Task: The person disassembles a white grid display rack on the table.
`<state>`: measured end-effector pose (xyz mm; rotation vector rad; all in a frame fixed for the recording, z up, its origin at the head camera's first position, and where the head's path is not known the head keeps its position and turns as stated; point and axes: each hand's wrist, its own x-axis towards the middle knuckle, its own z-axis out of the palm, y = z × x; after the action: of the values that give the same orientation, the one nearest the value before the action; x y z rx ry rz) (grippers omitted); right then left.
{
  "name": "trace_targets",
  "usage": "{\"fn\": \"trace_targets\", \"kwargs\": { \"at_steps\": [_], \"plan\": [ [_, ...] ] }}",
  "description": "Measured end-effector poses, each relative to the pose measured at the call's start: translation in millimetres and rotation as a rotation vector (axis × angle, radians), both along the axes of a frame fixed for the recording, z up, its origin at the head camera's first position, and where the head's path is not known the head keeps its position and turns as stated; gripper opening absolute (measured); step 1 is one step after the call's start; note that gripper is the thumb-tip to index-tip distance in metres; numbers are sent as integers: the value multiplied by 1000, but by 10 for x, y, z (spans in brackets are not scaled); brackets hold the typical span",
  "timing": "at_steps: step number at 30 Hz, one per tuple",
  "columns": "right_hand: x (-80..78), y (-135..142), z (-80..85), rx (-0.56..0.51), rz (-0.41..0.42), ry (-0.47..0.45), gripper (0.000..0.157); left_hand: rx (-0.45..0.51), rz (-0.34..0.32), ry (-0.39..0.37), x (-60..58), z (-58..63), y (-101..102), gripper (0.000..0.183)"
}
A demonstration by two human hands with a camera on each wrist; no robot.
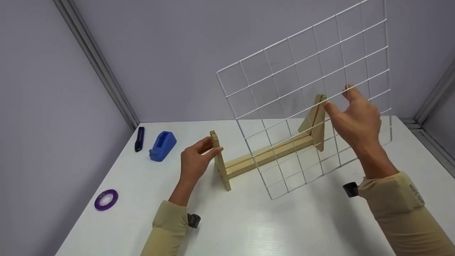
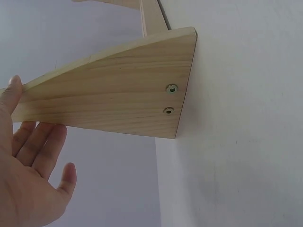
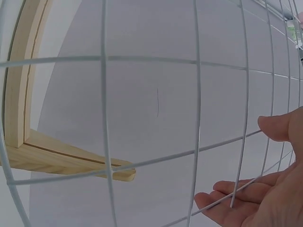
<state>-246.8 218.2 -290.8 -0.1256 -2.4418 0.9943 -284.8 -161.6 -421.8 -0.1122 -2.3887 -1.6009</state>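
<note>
A wooden stand (image 1: 241, 167) has two upright side panels joined by a grooved rail. My left hand (image 1: 195, 160) pinches the upper part of its left side panel (image 2: 118, 90), thumb on one edge and fingers at the other. Two bolt heads (image 2: 172, 88) show low on that panel's outer face. My right hand (image 1: 359, 117) holds a white wire grid panel (image 1: 265, 49) by its wires, tilted in the air above the table. Seen from the head, the grid overlaps the rail and the grooved right side panel (image 1: 320, 138).
At the left of the white table (image 1: 249, 220) lie a blue tape dispenser (image 1: 163, 145), a dark blue utility knife (image 1: 139, 138) and a purple tape roll (image 1: 106, 200). Grey walls (image 1: 170, 64) with metal framing rise behind and beside the table.
</note>
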Motion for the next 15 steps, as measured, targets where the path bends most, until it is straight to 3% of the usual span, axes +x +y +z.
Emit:
{"fn": "trace_targets", "kwargs": {
  "at_steps": [7,15],
  "plan": [
    [-1,19,-46,8,47,-7,68,-27,20,35,30,-16,-31,56],
    [-22,11,-137,55,50,83,61,-39,44,67,89,-20,-67,53]
  ]
}}
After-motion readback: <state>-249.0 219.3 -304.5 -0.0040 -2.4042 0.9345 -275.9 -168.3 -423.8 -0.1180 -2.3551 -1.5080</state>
